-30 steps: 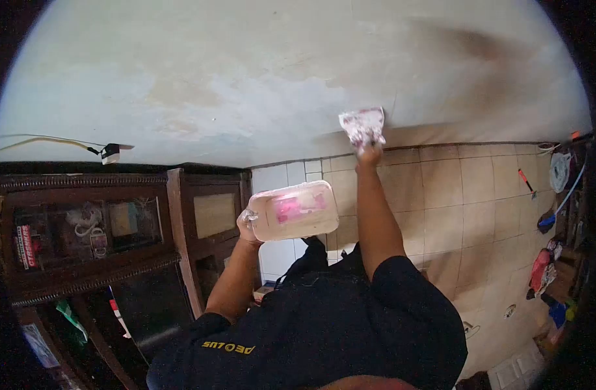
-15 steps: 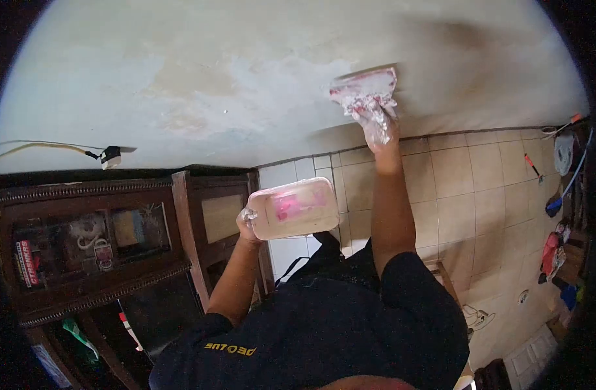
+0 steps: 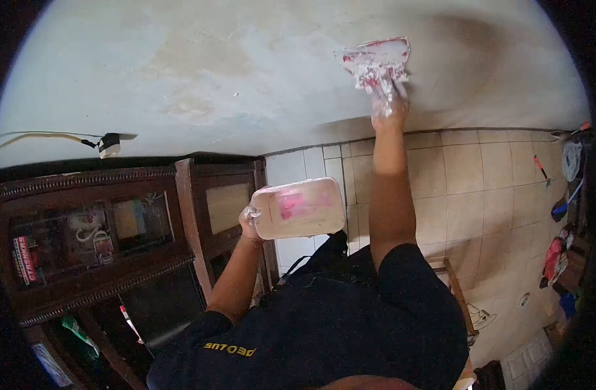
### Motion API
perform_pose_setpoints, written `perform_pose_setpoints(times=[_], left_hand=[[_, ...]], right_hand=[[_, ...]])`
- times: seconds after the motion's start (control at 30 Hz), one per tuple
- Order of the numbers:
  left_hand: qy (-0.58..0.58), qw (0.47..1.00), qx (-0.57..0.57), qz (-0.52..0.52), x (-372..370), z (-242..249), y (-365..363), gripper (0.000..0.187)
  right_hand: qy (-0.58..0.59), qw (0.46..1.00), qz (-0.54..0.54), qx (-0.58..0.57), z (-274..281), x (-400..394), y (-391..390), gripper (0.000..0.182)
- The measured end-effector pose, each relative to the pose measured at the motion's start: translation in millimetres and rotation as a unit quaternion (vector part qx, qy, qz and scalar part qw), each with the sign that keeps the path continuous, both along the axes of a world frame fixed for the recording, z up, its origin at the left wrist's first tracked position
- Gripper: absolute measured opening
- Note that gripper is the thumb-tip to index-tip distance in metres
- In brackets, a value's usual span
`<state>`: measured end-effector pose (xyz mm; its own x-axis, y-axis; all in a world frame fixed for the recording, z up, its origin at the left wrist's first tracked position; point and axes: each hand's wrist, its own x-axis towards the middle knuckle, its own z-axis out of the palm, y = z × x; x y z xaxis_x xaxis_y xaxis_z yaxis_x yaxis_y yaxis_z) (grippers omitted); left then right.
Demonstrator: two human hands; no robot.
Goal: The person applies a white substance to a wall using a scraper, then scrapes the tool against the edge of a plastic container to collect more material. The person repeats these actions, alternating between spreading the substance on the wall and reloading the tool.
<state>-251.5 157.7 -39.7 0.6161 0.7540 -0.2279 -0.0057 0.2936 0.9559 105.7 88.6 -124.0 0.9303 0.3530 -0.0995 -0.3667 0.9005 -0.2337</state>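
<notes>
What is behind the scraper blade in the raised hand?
The scraper blade, held by the right hand, lies flat against the pale, patchy ceiling. The patch directly behind it is covered, so its state cannot be seen. The left hand holds a tray.

my right hand (image 3: pixel 389 104) holds a flat scraper (image 3: pixel 376 60) up on the ceiling (image 3: pixel 246 78) | my left hand (image 3: pixel 249 221) grips a pink-smeared tub (image 3: pixel 299 208) | dark wood cabinet (image 3: pixel 96 234) on one side | tan tiled wall (image 3: pixel 480 182) on the other
</notes>
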Motion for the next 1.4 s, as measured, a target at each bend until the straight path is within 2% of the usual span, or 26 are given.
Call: perform_pose_setpoints(times=[0.07,0.2,0.27,0.33,0.37,0.4,0.43,0.5,0.53,0.6,0.63,0.7,0.73,0.8,0.87,0.93,1.0,1.03,1.07,1.1,1.17,1.2,1.27,1.33,1.37,1.4], left_hand=[[0.0,1.0,0.002,-0.008,-1,0,5,0.031],[0.003,1.0,0.006,-0.013,-9,-6,7,0.034],[0.017,0.998,-0.045,0.034,-15,-13,13,0.036],[0.032,0.999,-0.014,0.019,-23,-18,19,0.038],[0.049,0.999,0.019,0.005,-25,-18,19,0.04],[0.047,0.999,0.019,0.005,-25,-19,18,0.04],[0.055,0.998,0.024,0.013,-23,-18,15,0.041],[0.058,0.998,0.03,0.02,-13,-12,6,0.042],[0.04,0.999,0.008,0.002,-8,-6,3,0.04],[0.024,0.999,-0.016,-0.017,-7,-3,1,0.039],[0.007,0.999,-0.033,-0.012,-7,-3,1,0.037],[-0.013,0.999,-0.05,-0.004,-3,-1,-2,0.036],[-0.003,1.0,-0.023,0.002,-5,-1,-1,0.035],[0.007,1.0,0.005,0.01,-8,-2,0,0.035],[-0.026,0.999,-0.036,0.014,-14,-6,1,0.033],[-0.02,0.999,-0.038,0.026,-10,-9,-5,0.033],[-0.007,0.998,-0.045,0.041,-8,-10,-3,0.033],[0.001,0.997,-0.05,0.051,-8,-11,-4,0.033],[0.009,0.996,-0.056,0.062,-9,-13,-3,0.033],[0.009,0.997,-0.056,0.061,-12,-17,-1,0.033],[0.004,0.996,-0.061,0.06,-15,-26,5,0.033],[0.003,0.996,-0.062,0.059,-10,-21,2,0.033],[0.017,0.998,-0.047,0.046,1,-5,-6,0.033],[-0.009,0.997,-0.071,0.036,-5,-16,2,0.032],[-0.035,0.995,-0.094,0.027,-6,-20,5,0.032],[-0.036,0.995,-0.094,0.027,-5,-16,4,0.032]], right_hand=[[0.033,0.991,-0.04,-0.122,16,3,9,0.04],[0.067,0.985,-0.037,-0.152,-36,-4,9,0.041],[0.087,0.991,0.003,-0.105,-82,-17,0,0.043],[0.036,0.992,-0.003,-0.118,-126,-30,-11,0.044],[-0.013,0.992,-0.007,-0.128,-133,-36,-16,0.045],[0.068,0.98,0.023,-0.188,-139,-37,-19,0.038],[0.067,0.98,0.023,-0.189,-130,-40,-23,0.038],[0.039,0.999,0.016,-0.022,-87,-40,-35,0.044],[-0.029,0.989,0.024,0.141,-75,-35,-33,0.044],[-0.077,0.997,-0.03,-0.005,4,-28,-30,0.041],[-0.078,0.997,-0.03,-0.006,31,-24,-26,0.041],[-0.039,0.984,-0.032,-0.168,67,-8,-17,0.033],[-0.04,0.985,-0.031,-0.168,65,-3,-10,0.033],[0.011,0.978,-0.071,-0.198,44,3,8,0.029],[-0.008,0.977,-0.099,-0.19,-30,7,25,0.028],[0.108,0.967,-0.043,-0.227,-89,0,18,0.028],[0.054,0.954,-0.002,-0.295,-145,-19,-5,0.03],[-0.045,0.868,0.025,-0.494,-178,-19,-12,0.031],[-0.142,0.731,0.051,-0.666,-178,-23,-20,0.031],[-0.142,0.73,0.05,-0.666,-179,-30,-24,0.031],[-0.063,0.918,0.034,-0.389,-125,-45,-35,0.03],[-0.071,0.966,0.015,-0.247,-125,-41,-34,0.03],[-0.154,0.979,-0.068,-0.118,-37,-38,-35,0.036],[-0.125,0.989,-0.063,-0.055,25,-18,-31,0.034],[-0.126,0.989,-0.063,-0.055,47,-13,-28,0.034],[-0.093,0.985,-0.072,-0.124,66,-9,-24,0.03]])
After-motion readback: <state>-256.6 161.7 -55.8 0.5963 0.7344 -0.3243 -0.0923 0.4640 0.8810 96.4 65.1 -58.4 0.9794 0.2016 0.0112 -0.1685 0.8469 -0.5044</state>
